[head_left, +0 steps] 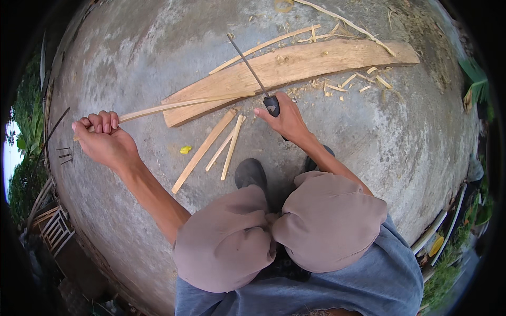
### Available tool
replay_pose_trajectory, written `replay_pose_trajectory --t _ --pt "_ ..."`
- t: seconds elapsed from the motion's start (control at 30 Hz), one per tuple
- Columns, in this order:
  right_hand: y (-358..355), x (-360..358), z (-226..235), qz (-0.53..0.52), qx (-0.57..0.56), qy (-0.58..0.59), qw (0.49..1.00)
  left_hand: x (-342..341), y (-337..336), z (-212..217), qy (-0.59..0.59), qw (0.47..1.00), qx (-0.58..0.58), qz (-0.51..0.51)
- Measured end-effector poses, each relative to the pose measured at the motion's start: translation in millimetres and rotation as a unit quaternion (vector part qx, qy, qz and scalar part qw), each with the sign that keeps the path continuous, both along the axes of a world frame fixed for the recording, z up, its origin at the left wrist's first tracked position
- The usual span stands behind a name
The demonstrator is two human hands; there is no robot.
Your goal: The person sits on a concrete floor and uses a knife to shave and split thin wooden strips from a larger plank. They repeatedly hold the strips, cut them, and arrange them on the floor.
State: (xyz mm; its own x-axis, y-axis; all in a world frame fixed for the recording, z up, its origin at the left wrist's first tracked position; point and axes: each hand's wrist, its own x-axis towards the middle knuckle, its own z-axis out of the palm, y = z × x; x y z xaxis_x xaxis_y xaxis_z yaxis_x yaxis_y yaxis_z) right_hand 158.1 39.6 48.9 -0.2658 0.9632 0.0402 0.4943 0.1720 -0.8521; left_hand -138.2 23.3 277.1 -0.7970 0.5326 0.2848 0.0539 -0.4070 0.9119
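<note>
My left hand (105,139) is closed around the near end of a long, pale bamboo strip (174,107). The strip's far end lies over a broad wooden plank (311,62) on the concrete. In my right hand (289,118) is the black handle of a knife (246,62), its narrow blade pointing up and away to the left across the plank. The strip's far end comes close to the knife handle; whether they touch I cannot tell. My fingers partly hide the handle.
Several loose strips (204,150) lie between the plank and my shoes (251,174). Shavings and short offcuts (336,88) are scattered along the plank's near side. Beyond it rest a thin strip (263,45) and a long pale stick (345,21). A small yellow scrap (185,149) sits on the concrete.
</note>
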Motion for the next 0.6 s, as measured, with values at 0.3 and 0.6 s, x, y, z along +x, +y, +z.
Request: replay_pose_trajectory --t 0.3,0.6 --pt "-12 -15 12 0.003 -0.076 0.113 0.991 15 57 -1 -0.097 0.969 -0.058 -0.219" --pt "-55 -18 -29 -0.177 -0.316 0.283 0.888 131 -39 -225 -0.032 0.747 -0.438 -0.499"
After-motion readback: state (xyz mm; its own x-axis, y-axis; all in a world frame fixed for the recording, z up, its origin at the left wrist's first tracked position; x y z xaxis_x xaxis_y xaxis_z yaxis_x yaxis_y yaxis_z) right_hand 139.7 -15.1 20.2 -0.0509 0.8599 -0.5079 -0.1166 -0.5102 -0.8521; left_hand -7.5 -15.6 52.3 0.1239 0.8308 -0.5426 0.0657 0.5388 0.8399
